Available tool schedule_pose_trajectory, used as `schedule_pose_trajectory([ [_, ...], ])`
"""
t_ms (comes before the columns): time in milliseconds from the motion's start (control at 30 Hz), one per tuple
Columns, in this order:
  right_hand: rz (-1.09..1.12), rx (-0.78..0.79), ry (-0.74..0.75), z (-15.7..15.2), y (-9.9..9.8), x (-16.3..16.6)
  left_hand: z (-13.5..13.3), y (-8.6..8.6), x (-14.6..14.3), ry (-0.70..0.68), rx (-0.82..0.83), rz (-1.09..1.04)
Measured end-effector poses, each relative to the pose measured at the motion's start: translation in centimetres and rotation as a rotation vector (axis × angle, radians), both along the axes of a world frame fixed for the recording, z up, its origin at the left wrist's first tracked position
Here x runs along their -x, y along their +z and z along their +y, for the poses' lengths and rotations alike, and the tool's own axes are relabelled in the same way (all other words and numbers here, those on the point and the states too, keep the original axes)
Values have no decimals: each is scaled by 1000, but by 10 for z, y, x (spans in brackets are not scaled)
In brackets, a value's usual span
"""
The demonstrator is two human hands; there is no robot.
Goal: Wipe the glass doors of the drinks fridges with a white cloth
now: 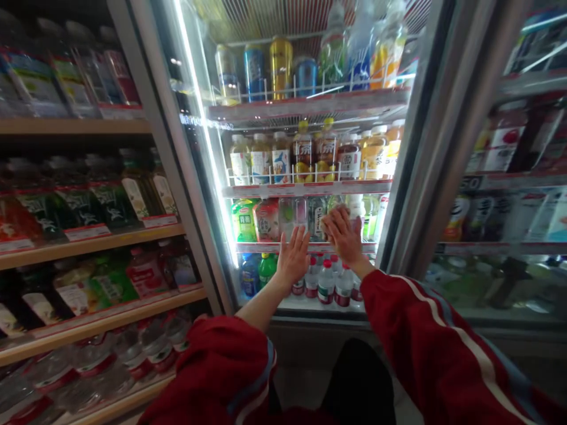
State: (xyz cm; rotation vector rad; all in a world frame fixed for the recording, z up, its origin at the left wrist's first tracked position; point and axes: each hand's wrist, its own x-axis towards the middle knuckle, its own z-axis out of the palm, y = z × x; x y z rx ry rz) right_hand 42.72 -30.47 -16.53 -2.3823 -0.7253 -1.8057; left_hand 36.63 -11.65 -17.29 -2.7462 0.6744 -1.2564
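Note:
My left hand (293, 257) is stretched out toward the lit drinks fridge, fingers extended and nothing in them. It is in front of the third shelf, near a clear bottle (286, 211) and a red-labelled bottle (266, 221). Just to its right, my right hand (344, 236) is raised higher, its back toward me. Its fingers point up and left, slightly bent and blurred, and no held thing shows. Behind it are a dark-labelled bottle (317, 218) and a pale bottle (357, 208), partly covered. Whether the fingertips touch anything I cannot tell.
Upper fridge shelves hold cans (280, 68) and tea bottles (303, 153) behind wire rails. Red-capped bottles (326, 282) stand at the bottom. Wooden shelving (88, 254) with drinks is on the left. A metal frame (425, 147) and another fridge section (505, 248) are on the right.

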Motion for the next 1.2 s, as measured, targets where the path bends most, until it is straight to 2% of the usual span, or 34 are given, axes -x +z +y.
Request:
schedule_pose_trajectory([
  [100,-15,-29,-37,-15,-4,1,-13,3,0,-18,-17,1],
  [267,12,4,-43,-32,-39,11,-32,1,-1,-47,-82,13],
  [333,45,-10,-48,-38,-44,13,-38,0,-4,-60,-98,11],
  [400,47,-56,-61,-46,-35,10,-44,3,-6,-75,-105,5],
  [533,-23,-224,-107,-64,-3,-1,-58,14,-11,-108,-100,-16],
  [600,-38,-268,-116,-72,3,-4,-66,19,-11,-124,-100,-27],
  [667,-41,-283,-109,-79,-4,-3,-72,21,-11,-138,-104,-34],
  [833,-35,-277,-83,-89,-42,9,-76,17,-10,-145,-124,-27],
  [900,-38,-269,-71,-91,-44,9,-73,19,-12,-141,-125,-25],
  [967,-63,-289,-58,-93,-33,5,-68,23,-16,-132,-105,-37],
  [1067,-123,-373,-49,-91,-1,-7,-58,34,-21,-107,-46,-65],
  [1133,-148,-408,-41,-81,20,-14,-51,40,-24,-90,-13,-79],
  [1200,-142,-374,-6,-65,32,-16,-44,45,-24,-76,3,-92],
])
